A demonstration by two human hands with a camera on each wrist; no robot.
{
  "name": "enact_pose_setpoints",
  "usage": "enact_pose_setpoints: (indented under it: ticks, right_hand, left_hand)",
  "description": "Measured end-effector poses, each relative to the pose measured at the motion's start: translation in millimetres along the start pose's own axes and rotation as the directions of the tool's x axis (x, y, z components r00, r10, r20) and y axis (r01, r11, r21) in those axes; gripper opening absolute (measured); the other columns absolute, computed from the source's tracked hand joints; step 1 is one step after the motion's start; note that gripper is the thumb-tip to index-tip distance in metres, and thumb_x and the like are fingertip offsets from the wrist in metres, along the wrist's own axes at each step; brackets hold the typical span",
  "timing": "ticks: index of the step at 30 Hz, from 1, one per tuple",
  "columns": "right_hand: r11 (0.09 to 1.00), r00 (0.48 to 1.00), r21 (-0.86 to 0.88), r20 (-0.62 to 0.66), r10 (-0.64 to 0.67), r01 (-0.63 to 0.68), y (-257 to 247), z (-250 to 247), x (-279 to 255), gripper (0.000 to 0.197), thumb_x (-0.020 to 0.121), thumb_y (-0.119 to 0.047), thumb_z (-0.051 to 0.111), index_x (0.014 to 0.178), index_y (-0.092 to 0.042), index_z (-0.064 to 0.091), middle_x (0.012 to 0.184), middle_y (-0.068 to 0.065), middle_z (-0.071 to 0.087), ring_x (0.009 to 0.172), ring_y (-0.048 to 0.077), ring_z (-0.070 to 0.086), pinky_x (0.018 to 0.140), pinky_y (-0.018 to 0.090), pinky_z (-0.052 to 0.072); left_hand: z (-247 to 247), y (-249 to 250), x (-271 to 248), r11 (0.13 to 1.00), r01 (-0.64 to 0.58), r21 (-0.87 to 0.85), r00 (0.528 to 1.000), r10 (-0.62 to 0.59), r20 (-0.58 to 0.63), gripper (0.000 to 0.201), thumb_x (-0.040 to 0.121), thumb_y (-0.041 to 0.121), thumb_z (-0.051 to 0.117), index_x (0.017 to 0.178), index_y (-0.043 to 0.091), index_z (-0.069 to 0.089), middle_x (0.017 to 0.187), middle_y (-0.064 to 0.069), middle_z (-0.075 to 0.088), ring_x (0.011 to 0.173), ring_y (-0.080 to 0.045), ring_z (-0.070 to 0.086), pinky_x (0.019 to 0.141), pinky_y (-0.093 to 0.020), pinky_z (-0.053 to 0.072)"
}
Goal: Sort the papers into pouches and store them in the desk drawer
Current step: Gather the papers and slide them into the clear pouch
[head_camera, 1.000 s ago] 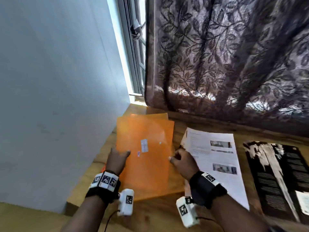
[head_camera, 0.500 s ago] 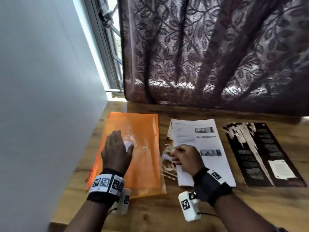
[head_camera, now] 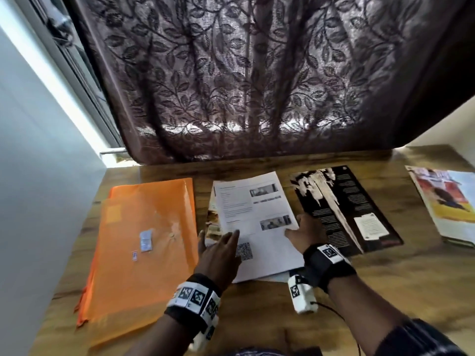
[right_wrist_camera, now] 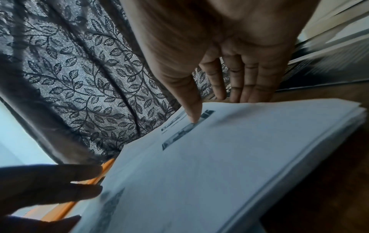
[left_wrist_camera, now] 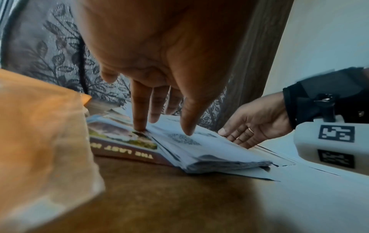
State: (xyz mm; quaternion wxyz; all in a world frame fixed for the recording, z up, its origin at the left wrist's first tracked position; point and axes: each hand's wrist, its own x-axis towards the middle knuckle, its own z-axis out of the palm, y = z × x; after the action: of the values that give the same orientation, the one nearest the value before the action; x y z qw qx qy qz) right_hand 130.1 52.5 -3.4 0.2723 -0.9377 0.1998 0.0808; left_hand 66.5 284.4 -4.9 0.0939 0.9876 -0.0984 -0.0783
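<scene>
Orange translucent pouches lie stacked at the left of the wooden desk. Beside them is a stack of white printed papers on top of a colour magazine. My left hand rests on the stack's left side with straight fingers; one fingertip touches the magazine and the thumb is on the white sheet. My right hand is at the stack's right edge. Its thumb presses on the top sheet, and its straight fingers lie against the edge. No drawer is in view.
A black brochure lies right of the papers, and a colourful magazine sits at the far right edge. A dark leaf-patterned curtain hangs along the back of the desk. A wall stands close on the left.
My left hand left the orange pouches and moved right to the paper stack's left edge. My right hand shifted from the stack's left side to its right edge.
</scene>
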Motion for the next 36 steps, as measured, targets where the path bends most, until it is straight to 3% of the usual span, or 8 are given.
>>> enact_pose_setpoints:
  ticks: [4,9,20,24,27,31,33,36]
  right_hand:
    - [0.999,0.998,-0.017,0.040,0.038,-0.038,-1.8,1.3,9.7,0.043,0.067,-0.038,0.074,0.099,-0.012,0.064,0.106,0.012,0.069,0.100,0.033,0.066,0.080,0.035,0.053]
    - [0.995,0.991,0.032,0.104,0.087,-0.090,-4.5,-1.5,23.2,0.039,0.075,-0.032,0.074,0.102,-0.004,0.068,0.109,0.016,0.070,0.103,0.034,0.066,0.071,0.028,0.044]
    - [1.000,0.999,-0.020,0.043,-0.002,0.003,-18.9,4.4,28.8,0.040,0.072,-0.033,0.073,0.106,-0.014,0.065,0.112,0.013,0.067,0.102,0.035,0.064,0.085,0.036,0.053]
    - [0.999,0.992,0.033,0.126,-0.013,0.009,-30.8,-1.6,34.6,0.027,0.074,-0.025,0.078,0.098,-0.014,0.070,0.102,0.007,0.073,0.094,0.029,0.069,0.068,0.025,0.046]
    - [1.000,0.985,-0.010,0.170,-0.006,0.008,-34.3,-9.1,44.7,0.023,0.074,-0.029,0.076,0.087,-0.015,0.064,0.099,0.007,0.071,0.087,0.028,0.066,0.066,0.028,0.047]
    - [0.999,0.974,-0.024,0.226,-0.021,0.027,-43.4,-22.0,51.6,0.025,0.079,-0.021,0.073,0.069,-0.017,0.050,0.090,0.006,0.063,0.081,0.026,0.058,0.057,0.026,0.039]
    - [0.995,0.975,-0.037,0.210,-0.079,0.089,-49.1,-20.4,48.2,0.014,0.078,-0.020,0.073,0.084,-0.013,0.063,0.100,0.010,0.070,0.090,0.029,0.065,0.068,0.028,0.050]
    - [0.973,0.961,-0.041,0.170,-0.217,0.227,-53.2,-4.0,30.2,0.034,0.084,-0.016,0.064,0.117,-0.015,0.064,0.115,0.009,0.070,0.103,0.030,0.066,0.083,0.028,0.052]
  left_hand:
    - [3.6,7.1,0.4,0.998,0.048,0.031,0.999,-0.049,0.016,0.074,0.097,0.036,0.051,0.157,0.023,0.010,0.151,0.003,0.042,0.125,-0.020,0.057,0.120,-0.057,-0.002]
    - [9.3,5.4,2.5,0.996,0.088,0.026,0.995,-0.089,0.044,0.084,0.095,0.031,0.054,0.156,0.018,-0.001,0.149,-0.007,0.039,0.134,-0.025,0.045,0.120,-0.052,0.015]
    - [2.2,2.0,9.8,0.995,0.098,-0.007,0.992,-0.098,0.077,0.103,0.089,0.033,0.068,0.157,0.019,-0.007,0.154,-0.012,0.030,0.141,-0.027,0.038,0.122,-0.054,0.008]
    - [-1.8,5.3,7.6,0.993,0.043,0.112,0.993,-0.055,0.106,0.081,0.090,0.035,0.065,0.154,0.027,0.016,0.153,-0.013,0.028,0.135,-0.028,0.046,0.121,-0.058,0.000]
    - [-6.4,6.3,8.4,0.982,-0.038,0.186,0.991,0.013,0.130,0.056,0.092,0.031,0.062,0.143,0.025,0.039,0.152,-0.011,0.032,0.145,-0.026,0.027,0.120,-0.062,0.000]
    - [-7.0,4.0,12.7,0.965,-0.097,0.243,0.983,0.055,0.175,0.053,0.091,0.030,0.062,0.140,0.017,0.046,0.148,-0.010,0.043,0.144,-0.028,0.019,0.119,-0.064,0.002]
    - [-7.3,2.8,14.0,0.960,-0.113,0.257,0.981,0.067,0.182,0.053,0.092,0.031,0.062,0.140,0.017,0.046,0.148,-0.010,0.043,0.143,-0.030,0.021,0.119,-0.065,0.002]
    - [-7.3,1.9,15.2,0.958,-0.117,0.262,0.982,0.071,0.177,0.052,0.092,0.031,0.061,0.140,0.019,0.048,0.150,-0.009,0.042,0.144,-0.030,0.020,0.119,-0.064,0.001]
